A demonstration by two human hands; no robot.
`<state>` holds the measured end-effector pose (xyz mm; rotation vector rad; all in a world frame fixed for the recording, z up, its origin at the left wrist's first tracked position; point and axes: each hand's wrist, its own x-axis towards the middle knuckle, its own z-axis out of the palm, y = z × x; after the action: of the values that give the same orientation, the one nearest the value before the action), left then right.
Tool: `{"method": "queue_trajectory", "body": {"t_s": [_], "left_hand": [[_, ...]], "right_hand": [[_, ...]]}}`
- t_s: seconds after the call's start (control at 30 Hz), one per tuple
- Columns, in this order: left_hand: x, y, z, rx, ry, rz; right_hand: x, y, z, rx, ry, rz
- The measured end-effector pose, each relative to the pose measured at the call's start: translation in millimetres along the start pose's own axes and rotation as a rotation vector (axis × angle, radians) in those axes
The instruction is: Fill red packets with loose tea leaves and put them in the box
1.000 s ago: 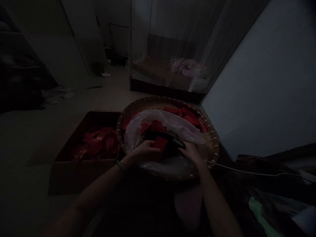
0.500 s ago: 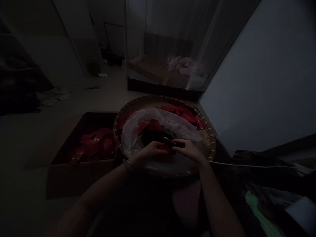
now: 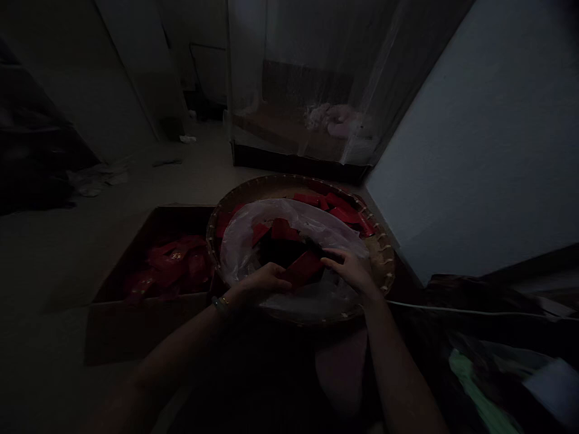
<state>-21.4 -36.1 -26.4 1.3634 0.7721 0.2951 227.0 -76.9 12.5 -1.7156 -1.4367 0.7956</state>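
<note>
The room is very dim. A round woven basket (image 3: 384,253) sits in front of me with a clear plastic bag (image 3: 253,232) spread inside it. Red flat packets lie in the bag and along the basket's far rim (image 3: 337,208). My left hand (image 3: 262,283) and my right hand (image 3: 350,271) both grip one red packet (image 3: 305,268) between them, above the bag's near side. A bracelet circles my left wrist.
A cardboard box (image 3: 131,325) with several red packets (image 3: 169,262) stands left of the basket. A pale wall rises on the right. A net-draped frame (image 3: 298,129) stands behind. A cord (image 3: 452,308) and dark clutter lie at the right.
My hands came together over the bag, and the red packet now lies stretched between them; earlier my left hand alone held a red packet while the right touched a dark object.
</note>
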Motion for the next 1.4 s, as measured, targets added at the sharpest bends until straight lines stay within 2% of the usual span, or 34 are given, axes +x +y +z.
{"method": "queue_trajectory", "body": {"t_s": [0.13, 0.27, 0.47, 0.7, 0.9, 1.03, 1.2, 1.4], "left_hand": [[1, -2, 3.3, -0.103, 0.055, -0.002], [3, -5, 4.7, -0.115, 0.067, 0.022], [3, -7, 4.2, -0.13, 0.043, 0.021], [5, -9, 3.3, -0.106, 0.055, 0.025], [7, -15, 1.1, -0.125, 0.047, 0.052], [6, -11, 1.7, -0.094, 0.05, 0.027], [6, -11, 2.3, -0.172, 0.099, 0.007], [12, -17, -1.1, -0.257, 0.242, -0.03]], "right_hand": [[-1, 7, -6, 0.067, -0.013, 0.034], [-4, 1, 2, 0.045, -0.056, 0.004], [-1, -1, 17, 0.009, 0.037, -0.024], [0, 5, 12, 0.01, 0.008, -0.03], [1, 5, 13, 0.007, 0.048, -0.025], [2, 7, 11, 0.011, 0.06, -0.025], [2, 16, 3, 0.033, -0.021, 0.03], [-3, 37, -11, -0.087, -0.124, 0.124]]}}
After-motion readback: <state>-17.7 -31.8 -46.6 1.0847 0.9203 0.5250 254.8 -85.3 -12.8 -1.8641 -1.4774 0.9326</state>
